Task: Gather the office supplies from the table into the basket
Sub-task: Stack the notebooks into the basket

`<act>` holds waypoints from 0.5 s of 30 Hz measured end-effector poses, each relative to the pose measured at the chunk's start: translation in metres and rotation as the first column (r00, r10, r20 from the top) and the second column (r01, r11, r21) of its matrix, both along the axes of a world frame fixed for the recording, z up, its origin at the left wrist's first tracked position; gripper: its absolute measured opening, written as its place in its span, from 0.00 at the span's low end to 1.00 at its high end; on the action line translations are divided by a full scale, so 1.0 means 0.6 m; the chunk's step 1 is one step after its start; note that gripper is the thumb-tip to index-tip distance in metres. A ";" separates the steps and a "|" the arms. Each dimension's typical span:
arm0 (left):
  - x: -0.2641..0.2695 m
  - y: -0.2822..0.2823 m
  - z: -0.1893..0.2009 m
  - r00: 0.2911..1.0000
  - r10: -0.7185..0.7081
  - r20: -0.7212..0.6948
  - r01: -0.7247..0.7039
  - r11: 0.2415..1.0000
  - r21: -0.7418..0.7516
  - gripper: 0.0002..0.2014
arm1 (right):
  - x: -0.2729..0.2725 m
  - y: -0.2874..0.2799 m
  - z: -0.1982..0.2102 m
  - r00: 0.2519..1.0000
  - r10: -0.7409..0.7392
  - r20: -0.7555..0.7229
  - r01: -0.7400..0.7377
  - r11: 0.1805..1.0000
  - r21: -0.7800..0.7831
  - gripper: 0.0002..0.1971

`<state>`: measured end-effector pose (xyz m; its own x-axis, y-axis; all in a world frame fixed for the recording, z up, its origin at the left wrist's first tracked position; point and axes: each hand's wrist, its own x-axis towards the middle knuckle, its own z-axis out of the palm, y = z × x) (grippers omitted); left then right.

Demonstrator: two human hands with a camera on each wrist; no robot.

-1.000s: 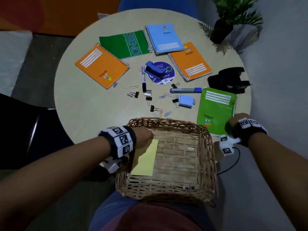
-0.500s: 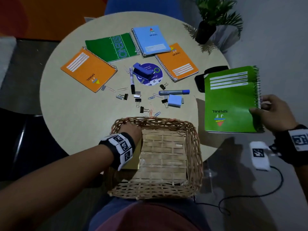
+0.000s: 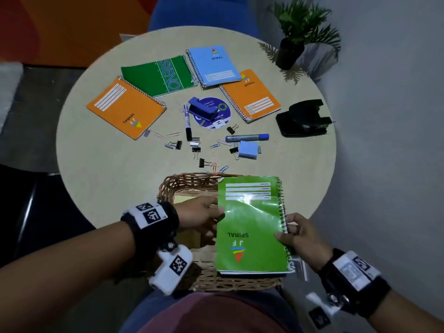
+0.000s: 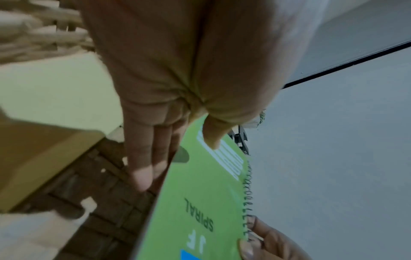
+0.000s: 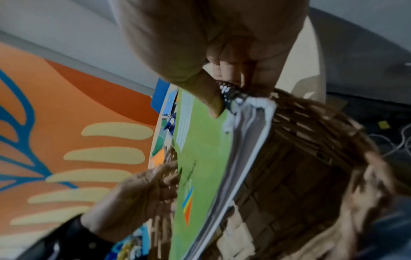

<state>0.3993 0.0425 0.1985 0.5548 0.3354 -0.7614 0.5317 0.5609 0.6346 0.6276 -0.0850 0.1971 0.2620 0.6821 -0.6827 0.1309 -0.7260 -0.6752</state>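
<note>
A light green spiral notebook [image 3: 249,227] hangs cover up over the right half of the wicker basket [image 3: 182,183], which sits at the table's near edge. My left hand [image 3: 217,221] pinches its left edge, thumb on the cover and fingers underneath. In the left wrist view that thumb presses the green notebook [image 4: 200,202] near its white lines. My right hand [image 3: 284,233] pinches the spiral edge, thumb on top, as the right wrist view shows on the notebook [image 5: 200,167]. A yellow pad [image 4: 44,158] lies in the basket's left side, partly hidden by my left hand.
Further back on the round table [image 3: 101,164] lie two orange notebooks [image 3: 126,108], a green steno pad [image 3: 158,75], a blue notebook [image 3: 213,66], a black hole punch [image 3: 302,118], a blue stapler [image 3: 200,110], two markers, blue sticky notes [image 3: 248,150] and scattered clips. A potted plant [image 3: 290,51] stands far right.
My right hand carried the green notebook from beyond the table's right edge to above the basket. My left hand left the basket's rim and took hold of the notebook's left edge.
</note>
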 end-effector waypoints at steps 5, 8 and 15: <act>0.004 0.000 -0.049 0.984 0.013 -0.177 0.039 0.958 0.285 0.09 | -0.006 0.011 -0.004 0.839 0.415 0.353 -0.412 0.907 -0.086 0.17; 0.004 0.006 -0.071 0.960 -0.030 -0.279 0.134 0.923 0.361 0.11 | -0.010 0.019 -0.004 0.812 0.481 0.331 -0.474 0.874 -0.109 0.10; 0.028 0.005 -0.104 0.881 -0.151 -0.448 0.350 0.846 0.402 0.12 | -0.029 0.055 -0.006 0.750 0.582 0.315 -0.547 0.813 -0.199 0.29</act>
<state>0.4161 0.0453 0.1361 0.3642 0.5890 -0.7214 0.8664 0.0697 0.4944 0.6100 -0.0521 0.1935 0.0775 0.7227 -0.6868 0.7468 -0.4985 -0.4403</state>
